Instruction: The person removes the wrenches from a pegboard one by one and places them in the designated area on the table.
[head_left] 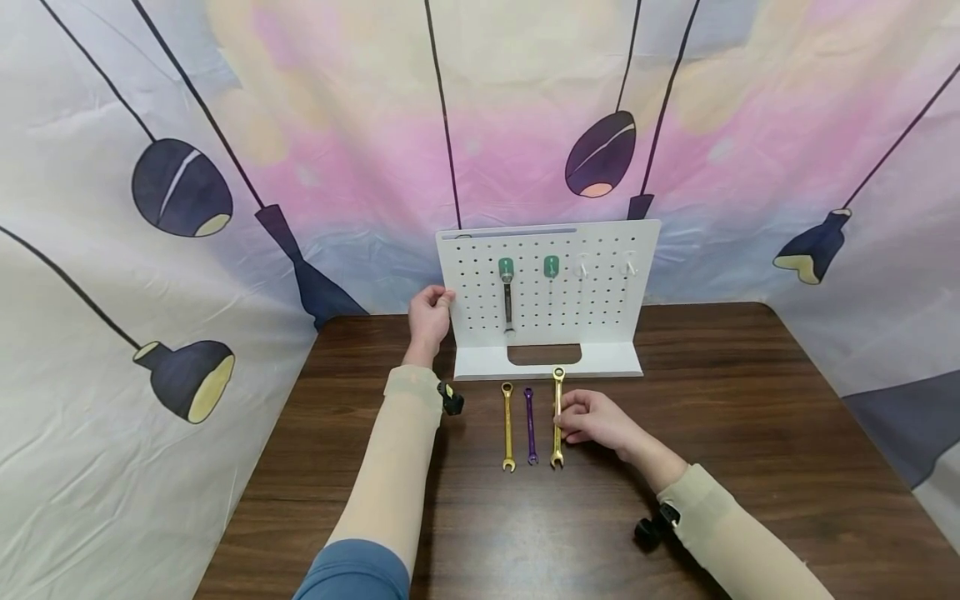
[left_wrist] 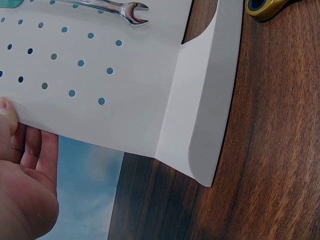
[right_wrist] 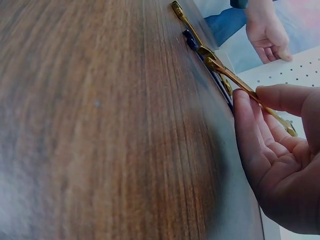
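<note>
My left hand (head_left: 430, 321) grips the left edge of a white pegboard (head_left: 480, 292), thumb on the front face and fingers behind it. At the board's front, my right hand (head_left: 597, 423) pinches a gold combination wrench (head_left: 557, 398) between thumb and fingers; its ring end points toward the board. In the right wrist view this wrench (right_wrist: 240, 84) overlaps the others. To its left on the table lie a purple wrench (head_left: 530, 425) and another gold wrench (head_left: 507, 425), roughly parallel. A silver wrench (head_left: 508, 307) hangs from the left green hook (head_left: 506, 267).
Right of the hanging wrench, the board carries a second green hook (head_left: 551, 266) and two clear hooks, one in the middle (head_left: 583, 266) and one farther right (head_left: 630, 264). Its base stands on a brown wooden table (head_left: 720, 375). A printed cloth (head_left: 360, 167) hangs behind.
</note>
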